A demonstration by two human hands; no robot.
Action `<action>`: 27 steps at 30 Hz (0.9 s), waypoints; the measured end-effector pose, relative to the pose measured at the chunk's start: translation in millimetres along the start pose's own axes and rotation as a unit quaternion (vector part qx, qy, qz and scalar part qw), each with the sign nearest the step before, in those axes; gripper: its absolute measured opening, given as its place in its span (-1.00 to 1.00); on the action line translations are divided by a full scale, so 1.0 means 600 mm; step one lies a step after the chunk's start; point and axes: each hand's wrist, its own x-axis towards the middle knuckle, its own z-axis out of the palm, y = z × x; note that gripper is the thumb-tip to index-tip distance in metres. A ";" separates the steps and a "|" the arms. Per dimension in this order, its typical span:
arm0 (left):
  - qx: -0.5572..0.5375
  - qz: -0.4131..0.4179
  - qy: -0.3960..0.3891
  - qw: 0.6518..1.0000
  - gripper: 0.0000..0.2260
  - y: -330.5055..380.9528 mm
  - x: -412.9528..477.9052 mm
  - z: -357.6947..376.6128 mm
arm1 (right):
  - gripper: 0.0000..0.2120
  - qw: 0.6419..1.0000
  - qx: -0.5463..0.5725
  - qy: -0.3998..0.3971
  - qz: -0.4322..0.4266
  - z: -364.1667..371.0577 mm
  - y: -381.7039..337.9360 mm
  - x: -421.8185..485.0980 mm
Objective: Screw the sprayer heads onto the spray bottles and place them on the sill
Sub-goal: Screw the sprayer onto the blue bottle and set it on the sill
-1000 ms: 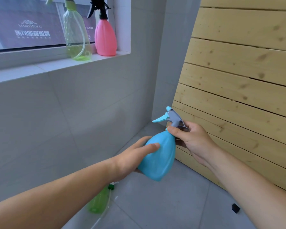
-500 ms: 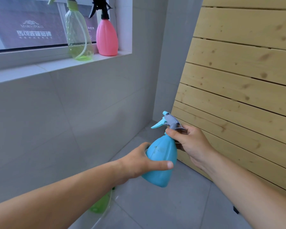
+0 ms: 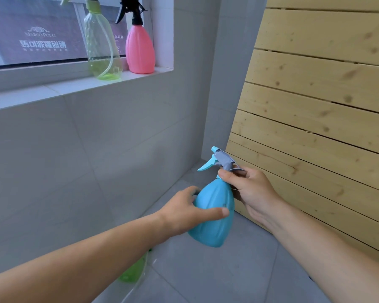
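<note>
A blue spray bottle (image 3: 214,224) is held in the air before me, tilted slightly. My left hand (image 3: 188,213) wraps its body, thumb across the front. My right hand (image 3: 247,189) pinches the neck just below the grey and blue sprayer head (image 3: 221,159), which sits on the bottle. On the white sill (image 3: 59,86) at the upper left stand a clear green bottle (image 3: 102,47) and a pink bottle (image 3: 139,50) with a black sprayer head, both upright near the right end.
A green bottle (image 3: 132,271) lies on the grey floor tiles below my left forearm, partly hidden. A slatted wooden panel (image 3: 315,95) leans on the right. The grey tiled wall (image 3: 85,149) runs under the sill.
The blue bottle has turned more upright and my left hand has shifted its grip, thumb now across the front. My right hand stays at the neck.
</note>
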 end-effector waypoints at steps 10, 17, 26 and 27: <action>-0.062 -0.003 -0.065 0.996 -0.41 -0.002 -0.005 -0.009 | -0.82 0.998 0.056 -0.029 0.006 0.013 -0.002 -0.005; -0.173 -0.025 -0.095 0.980 -0.35 -0.009 0.011 -0.010 | -0.83 0.997 0.060 -0.041 0.012 0.010 -0.010 -0.004; -0.108 0.002 -0.114 0.988 -0.47 0.000 0.008 -0.032 | -0.80 0.990 0.122 -0.061 0.039 0.007 -0.013 -0.007; -0.098 0.011 -0.088 0.991 -0.42 0.004 0.008 -0.030 | -0.79 0.989 0.128 -0.059 0.040 0.006 -0.015 -0.006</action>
